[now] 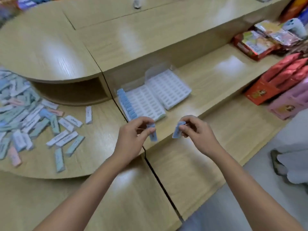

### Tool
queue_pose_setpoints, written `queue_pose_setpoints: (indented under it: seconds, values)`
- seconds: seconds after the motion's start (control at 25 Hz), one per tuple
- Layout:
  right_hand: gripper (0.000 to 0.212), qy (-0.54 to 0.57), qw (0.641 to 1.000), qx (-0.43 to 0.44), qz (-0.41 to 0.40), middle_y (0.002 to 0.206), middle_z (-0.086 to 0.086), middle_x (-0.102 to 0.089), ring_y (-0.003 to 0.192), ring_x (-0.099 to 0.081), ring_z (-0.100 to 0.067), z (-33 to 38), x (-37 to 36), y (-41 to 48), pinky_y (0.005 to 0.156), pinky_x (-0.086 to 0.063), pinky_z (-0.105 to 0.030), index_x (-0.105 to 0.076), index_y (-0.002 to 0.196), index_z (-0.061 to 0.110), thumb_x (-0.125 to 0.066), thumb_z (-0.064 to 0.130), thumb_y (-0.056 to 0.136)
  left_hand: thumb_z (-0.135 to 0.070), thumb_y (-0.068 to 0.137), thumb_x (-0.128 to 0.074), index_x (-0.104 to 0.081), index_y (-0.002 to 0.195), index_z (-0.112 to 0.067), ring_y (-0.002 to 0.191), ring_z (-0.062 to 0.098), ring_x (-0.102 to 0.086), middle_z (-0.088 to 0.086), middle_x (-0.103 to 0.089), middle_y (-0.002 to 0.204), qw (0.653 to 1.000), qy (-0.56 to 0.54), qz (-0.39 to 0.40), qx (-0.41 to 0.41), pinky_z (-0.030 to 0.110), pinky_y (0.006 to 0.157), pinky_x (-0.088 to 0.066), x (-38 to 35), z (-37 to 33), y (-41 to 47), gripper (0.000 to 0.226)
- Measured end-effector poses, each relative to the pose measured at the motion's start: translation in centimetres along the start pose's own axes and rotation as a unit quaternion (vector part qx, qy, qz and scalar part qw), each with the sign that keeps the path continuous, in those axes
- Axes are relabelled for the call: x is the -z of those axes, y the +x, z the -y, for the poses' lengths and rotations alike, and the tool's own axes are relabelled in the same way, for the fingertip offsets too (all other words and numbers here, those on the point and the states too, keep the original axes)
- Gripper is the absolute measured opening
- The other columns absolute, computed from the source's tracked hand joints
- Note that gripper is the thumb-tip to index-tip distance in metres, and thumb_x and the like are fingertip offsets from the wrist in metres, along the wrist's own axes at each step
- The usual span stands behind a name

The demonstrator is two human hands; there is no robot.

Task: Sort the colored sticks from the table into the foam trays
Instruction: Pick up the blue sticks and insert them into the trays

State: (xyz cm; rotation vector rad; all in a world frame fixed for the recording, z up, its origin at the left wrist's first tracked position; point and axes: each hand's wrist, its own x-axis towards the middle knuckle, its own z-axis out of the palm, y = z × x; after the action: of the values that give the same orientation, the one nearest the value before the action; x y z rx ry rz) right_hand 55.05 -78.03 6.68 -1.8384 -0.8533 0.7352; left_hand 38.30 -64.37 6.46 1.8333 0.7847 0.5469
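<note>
Two white foam trays lie side by side on the lower shelf: the near tray has a row of blue sticks along its left edge, and the far tray shows only open slots. My left hand pinches a blue stick just in front of the near tray. My right hand holds another blue stick beside it. A loose pile of several blue, white, green and pink sticks covers the table at the left.
A raised curved wooden counter overhangs the pile. Red and pink snack boxes and packets stand at the right on the shelf. A clear plastic lid rises behind the trays. A person's foot shows at far right.
</note>
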Motion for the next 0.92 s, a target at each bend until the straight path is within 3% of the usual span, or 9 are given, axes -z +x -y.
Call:
queue_pose_setpoints:
  seconds: [0.12,0.32,0.48,0.68,0.92]
  values:
    - [0.023,-0.043,0.994,0.074,0.063,0.068,0.005,-0.06,0.062,-0.057,-0.008,0.1,3.6,8.7,0.063,-0.048,-0.02,-0.058,0.083,0.026,-0.059,0.004,0.09,-0.011,0.081,-0.072,-0.065,0.088,-0.024,0.076,0.0,-0.061,-0.014,-0.065,0.083,0.994,0.026,-0.104,-0.007,0.012,0.074,-0.048,-2.3,-1.5,6.3,0.016]
    - [0.012,-0.033,0.983,0.129,0.125,0.072,-0.003,-0.061,0.075,-0.063,-0.03,0.3,5.5,18.2,0.071,-0.051,-0.036,-0.06,0.09,0.013,-0.057,0.001,0.089,-0.013,0.078,-0.075,-0.069,0.092,-0.012,0.07,-0.002,-0.057,-0.007,-0.064,0.081,0.975,0.102,-0.196,-0.007,0.013,0.073,-0.049,-3.4,-2.7,16.9,0.015]
    - [0.009,-0.036,0.978,0.149,0.144,0.08,-0.019,-0.065,0.078,-0.064,-0.032,0.4,3.8,22.9,0.074,-0.051,-0.035,-0.061,0.098,0.001,-0.057,0.001,0.089,-0.014,0.078,-0.075,-0.068,0.092,-0.012,0.075,0.007,-0.061,-0.007,-0.064,0.081,0.966,0.17,-0.195,0.004,0.021,0.077,-0.052,-3.5,-1.0,21.7,0.016]
    - [0.007,-0.057,0.97,0.174,0.159,0.079,-0.007,-0.064,0.077,-0.063,-0.021,0.0,1.5,27.3,0.07,-0.05,-0.031,-0.06,0.095,0.007,-0.054,0.005,0.091,-0.012,0.078,-0.074,-0.068,0.093,-0.011,0.079,0.019,-0.065,0.0,-0.068,0.086,0.964,0.207,-0.166,0.003,0.039,0.079,-0.054,-3.6,1.4,23.9,0.016]
    - [0.01,-0.04,0.965,0.183,0.183,0.081,-0.006,-0.063,0.079,-0.063,-0.023,-1.1,-0.6,29.0,0.072,-0.052,-0.039,-0.061,0.095,0.01,-0.053,0.004,0.092,-0.014,0.081,-0.07,-0.069,0.095,-0.011,0.076,0.016,-0.063,0.001,-0.07,0.086,0.947,0.274,-0.169,-0.019,0.029,0.072,-0.05,-3.4,2.7,24.3,0.015]
